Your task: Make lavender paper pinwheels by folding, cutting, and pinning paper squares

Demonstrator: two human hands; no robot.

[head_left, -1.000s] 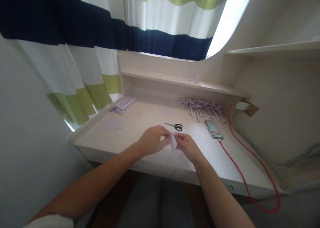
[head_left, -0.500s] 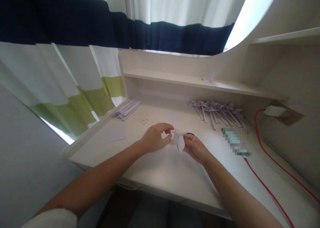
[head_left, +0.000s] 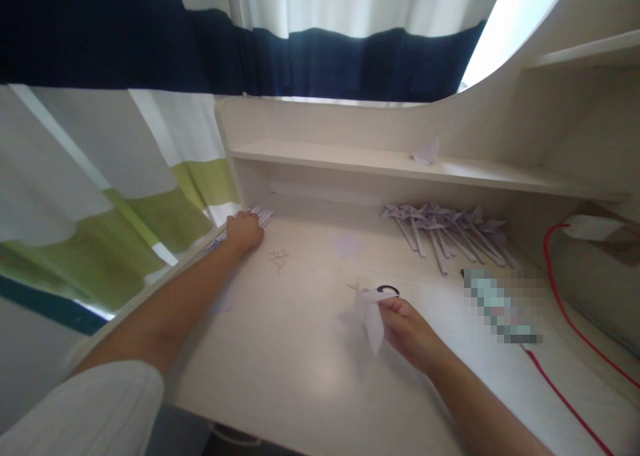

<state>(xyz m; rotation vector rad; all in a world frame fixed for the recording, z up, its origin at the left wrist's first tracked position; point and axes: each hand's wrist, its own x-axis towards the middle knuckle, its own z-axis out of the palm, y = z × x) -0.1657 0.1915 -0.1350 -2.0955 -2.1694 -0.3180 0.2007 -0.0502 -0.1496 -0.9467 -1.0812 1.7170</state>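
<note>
My left hand (head_left: 244, 232) is stretched to the far left, its fingers curled down over a bundle of rolled paper sticks (head_left: 264, 215); the fingertips are hidden. Between the thumb and fingers of my right hand (head_left: 406, 326) is a folded white paper pinwheel (head_left: 373, 319), held just above the desk. Directly behind it lie scissors (head_left: 389, 289), one black handle loop showing and the rest partly covered by the paper. Several finished pinwheels on sticks (head_left: 445, 226) lie in a row at the back right.
Small pale pieces (head_left: 279, 259) lie in a pile left of centre. A pale paper piece (head_left: 347, 245) rests mid-desk. Another folded paper (head_left: 427, 152) sits on the shelf (head_left: 325, 157). To the right are a phone (head_left: 500, 309) and a red cable (head_left: 560, 389).
My left hand has left the pinwheel and reached to the stick bundle at the far left. My right hand keeps the pinwheel, now slightly lower in view. The view has shifted.
</note>
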